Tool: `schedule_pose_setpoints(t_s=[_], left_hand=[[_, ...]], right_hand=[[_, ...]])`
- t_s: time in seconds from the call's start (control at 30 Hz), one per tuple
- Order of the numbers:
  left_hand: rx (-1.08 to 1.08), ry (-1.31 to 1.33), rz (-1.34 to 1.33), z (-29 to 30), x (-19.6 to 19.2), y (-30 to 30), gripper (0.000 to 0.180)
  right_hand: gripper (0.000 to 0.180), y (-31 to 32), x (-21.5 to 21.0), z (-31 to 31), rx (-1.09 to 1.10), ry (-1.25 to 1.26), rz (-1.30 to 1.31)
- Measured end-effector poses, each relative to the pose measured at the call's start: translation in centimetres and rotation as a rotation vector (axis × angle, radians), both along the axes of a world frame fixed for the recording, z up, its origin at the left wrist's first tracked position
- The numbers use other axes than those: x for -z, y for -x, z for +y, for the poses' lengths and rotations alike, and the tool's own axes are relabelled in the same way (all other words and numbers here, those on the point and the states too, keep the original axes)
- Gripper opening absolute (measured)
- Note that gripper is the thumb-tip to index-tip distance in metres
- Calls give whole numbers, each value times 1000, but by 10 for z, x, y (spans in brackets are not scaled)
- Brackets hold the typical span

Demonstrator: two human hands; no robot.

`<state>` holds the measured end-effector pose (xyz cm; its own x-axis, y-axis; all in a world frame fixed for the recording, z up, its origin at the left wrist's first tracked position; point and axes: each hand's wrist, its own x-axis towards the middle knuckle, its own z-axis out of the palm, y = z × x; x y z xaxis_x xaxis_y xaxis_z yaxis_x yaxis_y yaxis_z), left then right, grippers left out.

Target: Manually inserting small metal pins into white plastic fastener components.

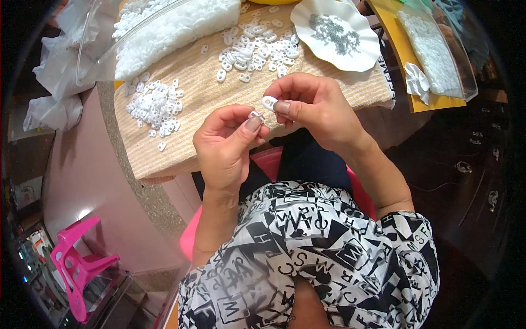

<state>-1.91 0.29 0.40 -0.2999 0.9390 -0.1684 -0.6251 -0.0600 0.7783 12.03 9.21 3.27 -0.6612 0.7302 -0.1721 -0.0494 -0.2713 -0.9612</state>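
My right hand point(318, 107) pinches a small white plastic ring piece point(269, 102) between thumb and forefinger. My left hand point(227, 145) is just left of it, its thumb and fingers closed on another small white piece point(254, 114) that barely shows. The two hands almost touch above the near edge of a table covered with a tan woven mat point(197, 98). Two loose heaps of the same white pieces lie on the mat, one at the left point(155, 105) and one further back point(253, 50).
A white scalloped plate point(307, 16) holds small grey metal bits point(334, 33). A clear bag of white pieces point(164, 27) lies at the back left. A clear tray of white pieces point(435, 52) sits on a yellow board at right. A pink plastic stool point(76, 263) stands lower left.
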Motion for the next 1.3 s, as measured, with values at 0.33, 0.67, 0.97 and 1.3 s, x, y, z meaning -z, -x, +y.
schedule_pose_setpoints(t_s=[0.33, 0.67, 0.97, 1.3], left_hand=[[-12, -3, 15, -1, -1, -1, 14], [-48, -14, 157, -3, -6, -6, 15], [-2, -245, 198, 2, -1, -5, 27], [-34, -472, 604, 2, 10, 3, 24]], right_hand=[[17, 1, -5, -6, -5, -42, 8], [14, 4, -5, -13, 29, -127, -25], [15, 2, -8, -11, 24, -131, -51], [10, -3, -17, -13, -68, -17, -55]])
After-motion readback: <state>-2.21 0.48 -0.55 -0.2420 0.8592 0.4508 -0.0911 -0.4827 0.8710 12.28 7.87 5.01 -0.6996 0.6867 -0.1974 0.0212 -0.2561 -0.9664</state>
